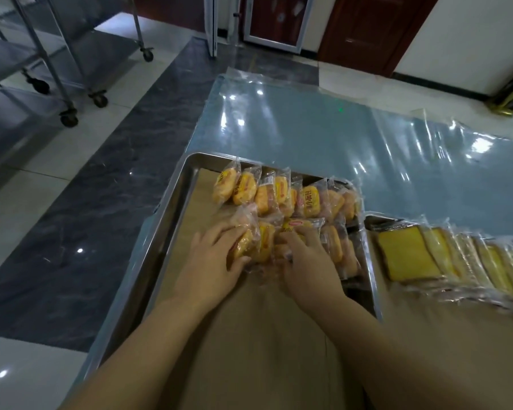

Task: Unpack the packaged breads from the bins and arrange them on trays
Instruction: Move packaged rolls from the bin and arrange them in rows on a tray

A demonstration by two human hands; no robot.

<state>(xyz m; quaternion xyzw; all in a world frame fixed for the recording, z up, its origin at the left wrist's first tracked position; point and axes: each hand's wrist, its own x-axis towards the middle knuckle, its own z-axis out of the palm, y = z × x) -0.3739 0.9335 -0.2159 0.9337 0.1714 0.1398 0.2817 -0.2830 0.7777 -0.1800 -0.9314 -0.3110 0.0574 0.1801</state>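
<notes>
— Where do these go?
— Left hand [216,255] grips a clear-wrapped golden round bun [243,247]; right hand [305,258] pinches the red-labelled packet [298,225] at its three o'clock. Overlap both snugly toward twelve o'clock on the paper-lined steel tray [165,220].

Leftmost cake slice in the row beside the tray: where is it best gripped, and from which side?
Pinch the leftmost cake slice by its near edge, coming from the person's side. It lies uncovered on top of the overlapping row, so it should lift free; its left edge sits close to the tray rim, leaving little room there.
</notes>
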